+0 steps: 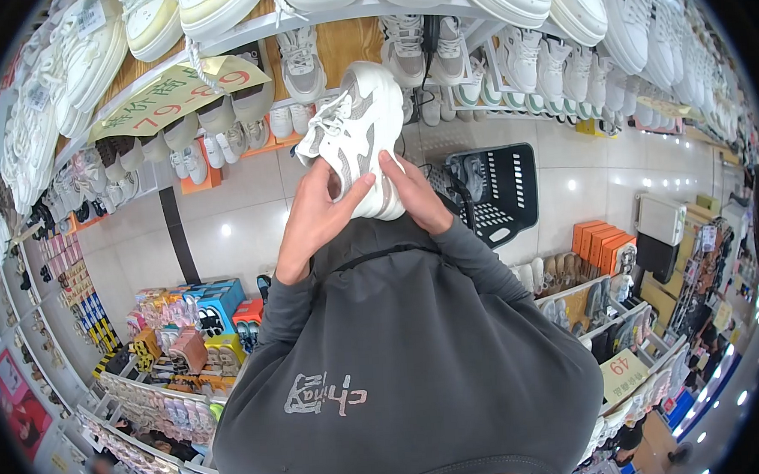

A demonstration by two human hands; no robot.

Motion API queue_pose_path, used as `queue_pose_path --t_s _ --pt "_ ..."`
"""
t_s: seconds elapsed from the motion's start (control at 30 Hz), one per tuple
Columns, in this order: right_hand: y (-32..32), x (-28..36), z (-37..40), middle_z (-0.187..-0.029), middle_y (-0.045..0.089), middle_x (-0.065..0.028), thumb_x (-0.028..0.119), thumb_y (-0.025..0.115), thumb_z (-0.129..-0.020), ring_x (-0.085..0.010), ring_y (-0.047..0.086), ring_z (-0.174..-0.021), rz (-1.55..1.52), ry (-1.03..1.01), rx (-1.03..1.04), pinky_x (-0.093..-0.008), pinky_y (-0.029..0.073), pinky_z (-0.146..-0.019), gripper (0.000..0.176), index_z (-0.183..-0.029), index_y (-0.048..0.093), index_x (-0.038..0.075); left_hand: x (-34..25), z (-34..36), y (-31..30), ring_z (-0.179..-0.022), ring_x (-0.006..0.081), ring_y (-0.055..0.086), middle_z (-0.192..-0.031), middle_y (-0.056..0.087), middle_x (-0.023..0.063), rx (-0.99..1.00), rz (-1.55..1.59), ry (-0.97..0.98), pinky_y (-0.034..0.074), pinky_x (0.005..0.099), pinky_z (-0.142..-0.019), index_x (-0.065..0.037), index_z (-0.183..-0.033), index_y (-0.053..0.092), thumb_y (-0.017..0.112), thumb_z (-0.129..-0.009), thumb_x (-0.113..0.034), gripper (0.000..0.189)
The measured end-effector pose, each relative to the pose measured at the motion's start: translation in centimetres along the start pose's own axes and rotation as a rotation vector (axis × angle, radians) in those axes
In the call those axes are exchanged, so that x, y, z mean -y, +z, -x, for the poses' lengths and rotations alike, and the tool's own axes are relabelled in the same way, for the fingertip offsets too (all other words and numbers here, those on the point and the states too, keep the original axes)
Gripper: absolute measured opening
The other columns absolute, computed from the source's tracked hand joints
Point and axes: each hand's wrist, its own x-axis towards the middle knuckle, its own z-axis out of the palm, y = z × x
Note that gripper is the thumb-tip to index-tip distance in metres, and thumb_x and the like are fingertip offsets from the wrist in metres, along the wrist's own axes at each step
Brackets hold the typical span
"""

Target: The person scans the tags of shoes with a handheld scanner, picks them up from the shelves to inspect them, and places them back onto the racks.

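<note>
Between my hands is a chunky white sneaker with grey mesh panels and white laces, held tilted in front of my chest. My left hand is closed on its near left part, the thumb lying across the side and some fingers hidden by the shoe. On the other side, my right hand grips near the thick white sole, its thumb pressed to the shoe and its other fingers mostly out of sight. Similar grey-and-white sneakers sit on the display shelf just beyond.
A white display rack crowded with shoes curves ahead, bearing a yellow price sign. On the tiled floor to the right stands a black basket with dark shoes inside. Orange shoe boxes and more shoe racks stand behind on both sides.
</note>
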Motion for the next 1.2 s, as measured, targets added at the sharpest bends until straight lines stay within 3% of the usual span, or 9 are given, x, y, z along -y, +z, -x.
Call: queue_pose_path --t_s 0.13,0.23,0.43,0.7,0.83,1.0,1.2 --pt "0.1 -0.3 0.0 -0.136 0.06 -0.0097 0.037 0.048 -0.11 -0.0137 0.056 -0.119 0.107 -0.101 -0.004 -0.0282 0.043 -0.104 0.055 -0.146 0.047 -0.005 0.6 -0.3 0.2 -0.106 0.0139 0.065 -0.118 0.07 0.0107 -0.017 0.13 0.037 0.052 0.0303 -0.091 0.008 -0.132 0.056 0.072 -0.096 -0.01 0.043" --pt "0.1 -0.2 -0.1 -0.136 0.06 -0.0103 0.036 0.048 -0.11 -0.0141 0.055 -0.12 0.172 -0.127 -0.008 -0.0287 0.043 -0.104 0.054 -0.146 0.046 -0.005 0.8 -0.5 0.3 -0.09 0.0074 0.064 -0.108 0.072 0.0082 -0.068 0.159 0.023 0.052 0.025 -0.075 0.009 -0.121 0.063 0.074 -0.094 -0.016 0.038" --pt "0.2 -0.1 -0.1 -0.136 0.059 -0.0106 0.035 0.047 -0.111 -0.0146 0.055 -0.121 0.172 -0.148 0.003 -0.0292 0.042 -0.105 0.054 -0.146 0.045 -0.006 0.3 -0.3 0.1 -0.086 0.0055 0.063 -0.104 0.072 0.0054 -0.085 0.123 -0.022 0.05 0.0228 -0.071 0.007 -0.118 0.066 0.073 -0.095 -0.014 0.032" --pt "-1.4 0.4 -0.8 -0.133 0.061 -0.01 0.044 0.037 -0.112 -0.0153 0.055 -0.122 0.034 -0.069 0.035 -0.0303 0.043 -0.105 0.057 -0.144 0.049 -0.003 0.7 -0.5 -0.2 -0.087 0.0066 0.065 -0.104 0.073 0.006 -0.096 0.267 0.009 0.052 0.0236 -0.072 0.006 -0.118 0.067 0.071 -0.096 -0.009 0.028" --pt "-2.7 1.2 -1.6 -0.144 0.054 -0.0115 0.046 0.035 -0.112 -0.0185 0.053 -0.131 0.092 -0.089 0.061 -0.034 0.041 -0.111 0.061 -0.149 0.043 -0.002 0.0 -0.4 -0.9 -0.09 0.0076 0.067 -0.106 0.073 0.0074 -0.061 0.356 0.003 0.054 0.0244 -0.075 0.006 -0.118 0.066 0.071 -0.096 -0.008 0.027" --pt "-2.6 2.8 -1.7 -0.146 0.053 -0.0117 0.049 0.039 -0.11 -0.0201 0.051 -0.134 0.143 -0.103 0.077 -0.0357 0.04 -0.113 0.065 -0.151 0.039 -0.002 0.0 -0.4 -1.6 -0.087 0.0068 0.066 -0.103 0.074 0.006 0.009 0.298 -0.016 0.053 0.0237 -0.072 0.006 -0.115 0.068 0.074 -0.095 -0.01 0.026" --pt "-2.6 2.6 -1.7 -0.142 0.053 -0.012 0.051 0.043 -0.109 -0.02 0.053 -0.127 0.1 -0.081 0.063 -0.0361 0.042 -0.108 0.068 -0.151 0.038 -0.003 0.1 -0.3 -1.8 -0.083 0.0042 0.063 -0.099 0.073 0.0022 0.126 0.14 -0.029 0.051 0.0213 -0.07 0.006 -0.115 0.068 0.073 -0.096 -0.013 0.028"
